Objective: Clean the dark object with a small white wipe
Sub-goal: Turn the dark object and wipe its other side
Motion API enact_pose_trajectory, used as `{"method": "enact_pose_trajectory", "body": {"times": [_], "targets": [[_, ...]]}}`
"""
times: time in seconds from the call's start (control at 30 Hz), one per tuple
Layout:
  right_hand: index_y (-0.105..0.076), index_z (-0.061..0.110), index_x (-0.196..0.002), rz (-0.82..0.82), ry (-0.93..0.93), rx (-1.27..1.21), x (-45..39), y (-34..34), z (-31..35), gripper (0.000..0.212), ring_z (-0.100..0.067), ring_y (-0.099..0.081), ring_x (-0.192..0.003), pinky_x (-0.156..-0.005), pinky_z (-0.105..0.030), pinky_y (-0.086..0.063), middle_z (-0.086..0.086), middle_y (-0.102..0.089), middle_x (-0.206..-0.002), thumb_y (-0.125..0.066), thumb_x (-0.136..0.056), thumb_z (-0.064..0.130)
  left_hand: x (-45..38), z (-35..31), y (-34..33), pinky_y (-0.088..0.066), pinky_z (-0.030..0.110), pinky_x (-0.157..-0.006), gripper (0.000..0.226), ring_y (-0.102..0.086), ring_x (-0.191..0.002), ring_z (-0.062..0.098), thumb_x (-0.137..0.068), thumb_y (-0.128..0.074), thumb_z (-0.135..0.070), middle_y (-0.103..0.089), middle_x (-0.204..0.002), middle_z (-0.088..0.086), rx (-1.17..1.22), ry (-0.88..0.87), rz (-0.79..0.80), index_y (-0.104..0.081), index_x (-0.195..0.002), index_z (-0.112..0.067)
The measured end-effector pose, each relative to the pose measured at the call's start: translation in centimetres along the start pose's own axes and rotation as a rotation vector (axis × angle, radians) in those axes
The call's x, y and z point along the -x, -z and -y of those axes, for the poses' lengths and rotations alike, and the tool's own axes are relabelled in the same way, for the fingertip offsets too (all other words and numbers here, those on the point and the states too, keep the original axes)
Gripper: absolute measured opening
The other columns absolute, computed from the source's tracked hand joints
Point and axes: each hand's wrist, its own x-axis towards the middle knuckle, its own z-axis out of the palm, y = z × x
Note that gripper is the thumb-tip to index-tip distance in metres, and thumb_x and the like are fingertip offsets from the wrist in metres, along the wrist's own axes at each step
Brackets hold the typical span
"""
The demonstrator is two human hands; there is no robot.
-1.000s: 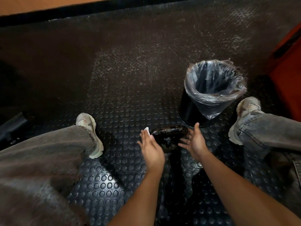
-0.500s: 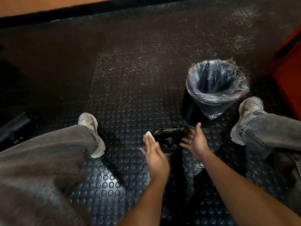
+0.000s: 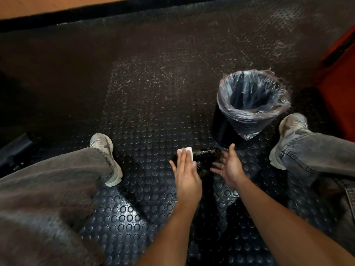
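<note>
A dark glossy object [image 3: 208, 154] sits low between my knees, above the studded floor. My left hand [image 3: 187, 172] lies flat with straight fingers and presses a small white wipe [image 3: 187, 150] onto the object's left end. The wipe shows just past my fingertips. My right hand [image 3: 229, 166] hovers by the object's right side with fingers spread and straight, holding nothing. Whether it touches the object is unclear. A dark stem runs down from the object between my forearms.
A black waste bin with a clear plastic liner [image 3: 249, 104] stands just behind and to the right of the object. My left shoe [image 3: 106, 150] and right shoe [image 3: 286, 135] flank the spot on the black studded rubber floor [image 3: 153, 93]. An orange surface [image 3: 340, 83] rises at right.
My left hand has turned from edge-on to flat and moved the wipe right, onto the object's left end. The right hand has hardly shifted.
</note>
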Motion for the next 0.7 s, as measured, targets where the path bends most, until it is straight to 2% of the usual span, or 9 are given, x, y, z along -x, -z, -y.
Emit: {"method": "enact_pose_trajectory", "body": {"times": [0.1,0.2,0.23,0.3,0.43,0.53,0.63,0.7], "targets": [[-0.048,0.013,-0.147,-0.013,-0.006,0.001,0.0,-0.1,0.0,0.088,-0.038,-0.052,-0.131,-0.102,-0.055,-0.048,-0.012,-0.052,-0.147,-0.025,-0.093,0.078,0.9,0.3,0.5,0.0,0.037,-0.127,0.05,-0.003,-0.154,0.007,-0.11,-0.026,-0.029,-0.018,-0.165,-0.007,0.138,0.208,-0.098,-0.024,-0.159,-0.018],[-0.047,0.013,-0.148,-0.013,-0.002,0.009,0.1,-0.1,0.0,0.089,-0.038,-0.05,-0.132,-0.099,-0.053,-0.05,-0.012,-0.051,-0.149,-0.026,-0.092,0.078,-0.6,0.0,1.0,-0.016,0.043,-0.126,0.051,-0.019,-0.153,0.028,-0.109,-0.024,-0.036,-0.035,-0.161,0.003,0.285,0.526,-0.171,-0.035,-0.156,-0.019],[-0.047,0.013,-0.148,-0.015,-0.001,0.01,0.1,-0.1,0.0,0.089,-0.038,-0.05,-0.133,-0.098,-0.053,-0.051,-0.012,-0.051,-0.149,-0.026,-0.092,0.078,-1.3,-0.1,1.2,-0.022,0.046,-0.124,0.051,-0.026,-0.151,0.031,-0.109,-0.024,-0.037,-0.041,-0.157,0.005,0.293,0.569,-0.189,-0.041,-0.153,-0.018],[-0.047,0.013,-0.148,-0.022,-0.002,0.01,0.1,-0.1,0.0,0.087,-0.039,-0.05,-0.133,-0.099,-0.054,-0.05,-0.011,-0.051,-0.148,-0.026,-0.093,0.077,-2.4,-0.3,1.4,-0.026,0.045,-0.123,0.048,-0.032,-0.148,0.025,-0.109,-0.024,-0.034,-0.046,-0.154,0.004,0.249,0.518,-0.185,-0.05,-0.146,-0.016],[-0.051,0.013,-0.145,-0.017,0.002,0.012,0.3,-0.2,0.1,0.084,-0.037,-0.053,-0.129,-0.102,-0.055,-0.048,-0.011,-0.055,-0.145,-0.024,-0.095,0.075,-2.7,-1.6,0.7,0.001,0.036,-0.127,0.042,-0.017,-0.153,0.013,-0.11,-0.03,-0.024,-0.043,-0.155,0.0,0.052,0.133,-0.007,-0.052,-0.144,-0.012],[-0.058,0.015,-0.136,-0.002,0.012,0.016,0.6,-0.3,0.3,0.078,-0.03,-0.059,-0.118,-0.103,-0.054,-0.047,-0.009,-0.061,-0.136,-0.024,-0.097,0.073,-1.7,-1.9,0.0,0.005,0.041,-0.127,0.048,-0.008,-0.154,0.008,-0.11,-0.025,-0.03,-0.036,-0.16,-0.002,-0.062,-0.094,0.112,-0.043,-0.151,-0.012],[-0.055,0.015,-0.14,-0.001,0.012,0.016,0.6,-0.2,0.3,0.081,-0.032,-0.056,-0.122,-0.105,-0.056,-0.046,-0.009,-0.059,-0.138,-0.024,-0.095,0.075,0.0,-0.3,0.0,0.005,0.041,-0.127,0.048,-0.004,-0.154,0.005,-0.11,-0.028,-0.027,-0.025,-0.163,-0.007,-0.016,-0.101,0.062,-0.033,-0.156,-0.014],[-0.053,0.015,-0.142,-0.01,0.005,0.02,0.5,-0.2,0.2,0.084,-0.034,-0.054,-0.125,-0.103,-0.056,-0.047,-0.009,-0.057,-0.14,-0.024,-0.094,0.077,1.1,0.8,0.3,0.005,0.037,-0.127,0.047,-0.003,-0.154,0.003,-0.111,-0.031,-0.023,-0.019,-0.164,-0.01,0.053,-0.004,-0.014,-0.027,-0.157,-0.017]]}}
